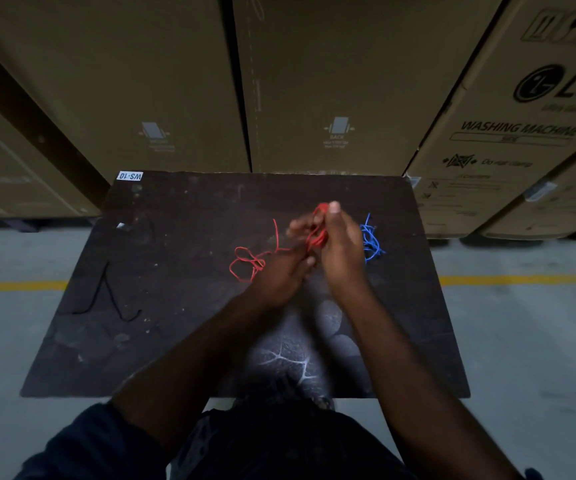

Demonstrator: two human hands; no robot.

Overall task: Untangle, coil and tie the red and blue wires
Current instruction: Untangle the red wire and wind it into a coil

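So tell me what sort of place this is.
Probably a warehouse or appliance stockroom: tall cardboard cartons, one printed washing machine box, a concrete floor with a yellow line, and a worktable tagged WS-10.

A bundle of wire (317, 230) is held between the left hand (279, 271) and the right hand (340, 244) above the table (175, 358). Its loose loops (246, 265) lie on the table to the left, and a second wire (371, 240) lies just right of the right hand. Cardboard boxes (314, 81) are stacked behind the table, and a label (129, 176) is fixed at its far left corner.

Likely a warehouse: stacked appliance cartons (508, 98), yellow-lined concrete floor (521, 306).
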